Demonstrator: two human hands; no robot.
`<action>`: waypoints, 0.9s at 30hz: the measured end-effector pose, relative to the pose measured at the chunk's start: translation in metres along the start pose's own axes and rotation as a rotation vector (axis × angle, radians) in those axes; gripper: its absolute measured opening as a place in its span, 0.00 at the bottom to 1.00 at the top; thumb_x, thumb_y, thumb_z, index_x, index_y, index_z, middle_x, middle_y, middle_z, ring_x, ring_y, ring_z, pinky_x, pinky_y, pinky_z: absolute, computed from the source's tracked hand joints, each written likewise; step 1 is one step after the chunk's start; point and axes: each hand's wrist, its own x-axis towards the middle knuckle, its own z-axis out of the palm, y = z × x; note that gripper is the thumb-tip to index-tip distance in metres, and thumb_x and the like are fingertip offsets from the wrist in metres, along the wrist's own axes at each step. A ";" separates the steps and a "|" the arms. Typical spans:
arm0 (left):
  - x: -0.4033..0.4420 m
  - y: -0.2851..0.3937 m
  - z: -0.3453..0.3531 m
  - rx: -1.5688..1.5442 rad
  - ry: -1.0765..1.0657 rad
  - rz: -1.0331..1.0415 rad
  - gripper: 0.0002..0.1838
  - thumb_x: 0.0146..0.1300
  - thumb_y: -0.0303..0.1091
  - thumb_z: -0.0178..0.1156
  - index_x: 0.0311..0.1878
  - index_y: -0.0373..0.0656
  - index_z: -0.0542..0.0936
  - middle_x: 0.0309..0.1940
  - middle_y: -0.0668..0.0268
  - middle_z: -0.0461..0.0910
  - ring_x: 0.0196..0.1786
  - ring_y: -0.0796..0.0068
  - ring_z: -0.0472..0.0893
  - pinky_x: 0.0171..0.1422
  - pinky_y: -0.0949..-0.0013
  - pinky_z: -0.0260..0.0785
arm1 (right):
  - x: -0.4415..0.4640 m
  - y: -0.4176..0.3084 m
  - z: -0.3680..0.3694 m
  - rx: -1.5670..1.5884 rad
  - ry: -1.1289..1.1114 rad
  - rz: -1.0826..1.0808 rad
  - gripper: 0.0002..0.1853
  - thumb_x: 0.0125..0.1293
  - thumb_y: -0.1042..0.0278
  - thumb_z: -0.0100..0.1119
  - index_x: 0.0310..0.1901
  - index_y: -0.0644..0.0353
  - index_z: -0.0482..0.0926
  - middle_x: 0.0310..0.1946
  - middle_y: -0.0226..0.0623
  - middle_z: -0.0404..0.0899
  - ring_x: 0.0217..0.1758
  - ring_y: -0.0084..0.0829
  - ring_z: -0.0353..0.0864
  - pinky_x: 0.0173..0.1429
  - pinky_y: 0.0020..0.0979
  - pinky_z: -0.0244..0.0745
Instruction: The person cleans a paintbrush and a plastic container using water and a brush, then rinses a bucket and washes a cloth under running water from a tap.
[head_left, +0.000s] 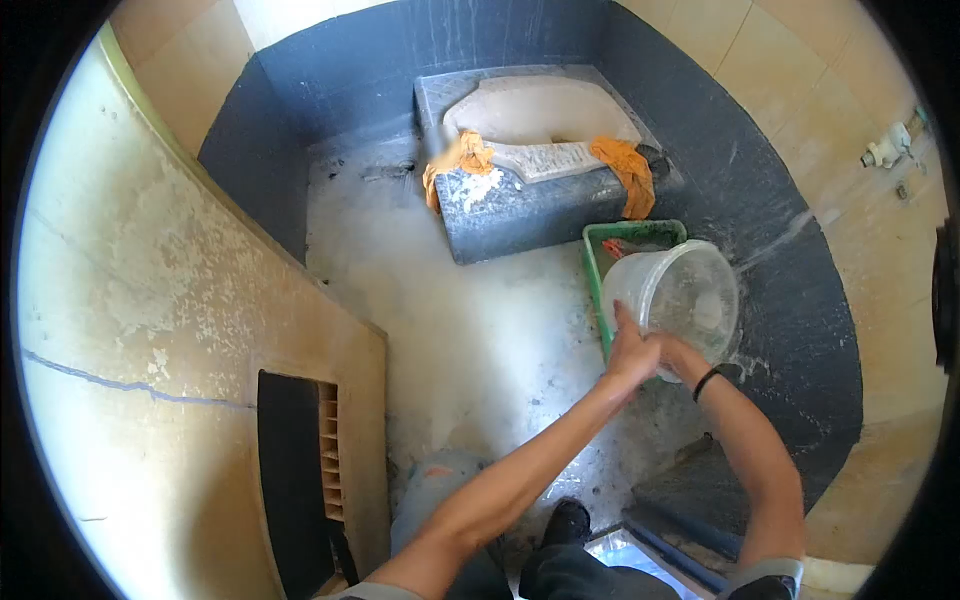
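A translucent plastic bucket (625, 283) is tilted on its side at the right, its round mouth turned towards the dark wall. My left hand (633, 348) grips its near side, the thumb laid up along the wall of the bucket. Close against it, my right hand (678, 356), with a black band at the wrist, also holds the bucket near the rim; some of its fingers are hidden. Partly beneath and behind the bucket is a green rectangular tub (592, 262), with something red and dark inside that I cannot make out.
A dark raised block (530, 225) with a pale shaped slab (545, 108) stands ahead. Orange cloths (627, 172) drape over its edges. The floor (450, 330) looks wet and whitish. A peeling partition (170, 300) rises on the left; a tap (885, 150) juts from the right wall.
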 end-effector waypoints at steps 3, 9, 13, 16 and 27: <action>-0.010 0.011 -0.008 -0.035 0.009 -0.102 0.46 0.66 0.28 0.53 0.81 0.46 0.37 0.68 0.43 0.68 0.57 0.47 0.82 0.51 0.57 0.85 | -0.027 -0.069 -0.082 -0.042 -0.821 -0.123 0.44 0.65 0.28 0.52 0.59 0.69 0.79 0.57 0.60 0.80 0.65 0.48 0.78 0.69 0.40 0.69; 0.040 -0.028 -0.027 -0.743 -0.430 -0.497 0.39 0.56 0.24 0.49 0.74 0.40 0.51 0.57 0.37 0.73 0.52 0.39 0.84 0.45 0.49 0.89 | -0.069 -0.185 -0.196 -0.766 -0.899 -0.135 0.42 0.59 0.27 0.61 0.52 0.67 0.83 0.43 0.54 0.87 0.47 0.49 0.87 0.51 0.46 0.81; 0.007 -0.004 -0.022 -0.539 -0.334 -0.606 0.36 0.67 0.38 0.52 0.74 0.41 0.51 0.61 0.31 0.67 0.59 0.31 0.79 0.46 0.49 0.88 | -0.062 -0.149 -0.214 -0.713 -0.624 -0.425 0.27 0.54 0.41 0.70 0.44 0.58 0.85 0.36 0.47 0.87 0.45 0.50 0.86 0.55 0.48 0.78; 0.020 -0.047 -0.018 -0.433 -0.240 -0.465 0.35 0.71 0.47 0.50 0.75 0.46 0.51 0.64 0.34 0.65 0.55 0.34 0.82 0.46 0.52 0.87 | -0.053 -0.154 -0.216 -0.757 -0.511 -0.659 0.20 0.54 0.48 0.68 0.42 0.54 0.86 0.34 0.45 0.86 0.42 0.48 0.86 0.58 0.47 0.74; 0.006 -0.110 -0.087 -1.028 -0.153 -0.562 0.34 0.75 0.50 0.48 0.63 0.21 0.63 0.53 0.29 0.75 0.52 0.30 0.82 0.49 0.52 0.87 | -0.030 -0.280 -0.096 -0.999 -0.665 -0.846 0.20 0.41 0.51 0.70 0.33 0.57 0.89 0.32 0.43 0.87 0.40 0.43 0.86 0.56 0.40 0.71</action>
